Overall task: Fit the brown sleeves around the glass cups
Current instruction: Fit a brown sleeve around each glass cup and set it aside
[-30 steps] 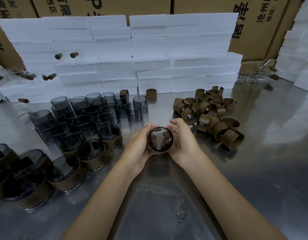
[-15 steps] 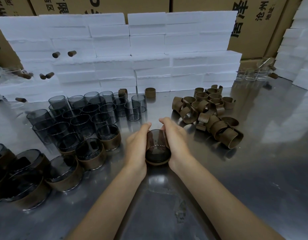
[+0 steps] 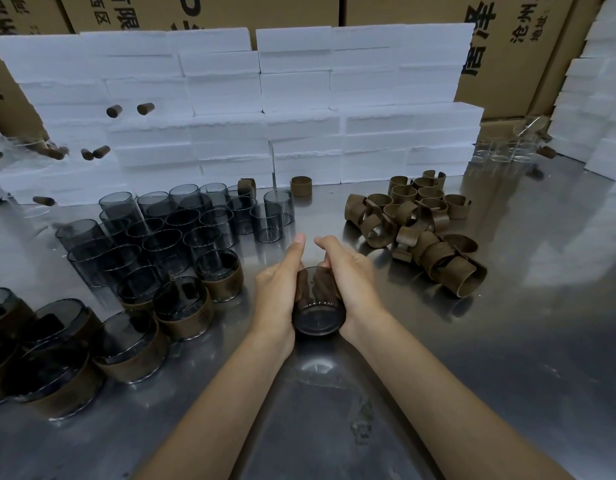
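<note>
Brown-sleeved smoked-glass cups (image 3: 182,306) stand finished at our left, bare grey glass cups (image 3: 182,220) and loose brown curled sleeves (image 3: 420,237) wait on the steel desk (image 3: 472,341), while our left hand (image 3: 275,296) and right hand (image 3: 348,282) both grip one dark glass cup (image 3: 318,306).

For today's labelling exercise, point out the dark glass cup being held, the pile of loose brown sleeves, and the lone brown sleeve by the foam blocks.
Held dark glass cup (image 3: 318,318), head view, base.
Pile of loose brown sleeves (image 3: 438,261), head view, middle.
Lone brown sleeve (image 3: 301,186), head view, outer wall.

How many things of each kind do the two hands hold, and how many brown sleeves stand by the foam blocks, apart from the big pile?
Glass cup, held by left hand and right hand: 1
Brown sleeve on it: 1
Lone brown sleeves by the foam blocks: 2
Total: 4
</note>
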The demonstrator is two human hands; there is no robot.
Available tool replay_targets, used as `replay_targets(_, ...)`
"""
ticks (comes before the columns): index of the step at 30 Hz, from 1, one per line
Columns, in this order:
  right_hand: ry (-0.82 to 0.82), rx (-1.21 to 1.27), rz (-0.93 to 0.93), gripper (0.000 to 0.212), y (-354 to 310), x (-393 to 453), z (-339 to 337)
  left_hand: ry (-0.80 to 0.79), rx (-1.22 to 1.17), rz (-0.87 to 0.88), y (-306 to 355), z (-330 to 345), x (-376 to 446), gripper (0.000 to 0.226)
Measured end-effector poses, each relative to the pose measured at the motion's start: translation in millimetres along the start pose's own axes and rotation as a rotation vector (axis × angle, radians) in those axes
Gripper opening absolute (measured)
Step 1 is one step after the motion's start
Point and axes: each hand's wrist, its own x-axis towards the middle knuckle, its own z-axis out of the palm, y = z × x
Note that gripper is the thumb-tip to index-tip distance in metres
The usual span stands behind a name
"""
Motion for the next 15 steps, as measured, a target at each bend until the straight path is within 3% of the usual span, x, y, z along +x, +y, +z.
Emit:
replay_targets(5, 0.005, -0.008, -0.034, 0.055, -2, 1, 0, -0.023, 0.085, 0.052, 1, -4, 3, 0.051)
replay_targets(9, 0.137, -0.063, -0.172, 0.059, -14, 5, -8, -0.225, 0.291, 0.149, 5, -8, 1, 0.037)
replay_targets(12, 0.218, -0.072, -0.372, 0.064, -21, 9, -18, -0.349, 0.351, 0.057, 2, -4, -5, 0.072)
replay_targets(15, 0.169, -0.078, -0.406, 0.058, -23, 8, -20, -0.376, 0.167, -0.032, -2, 2, -9, 0.077)
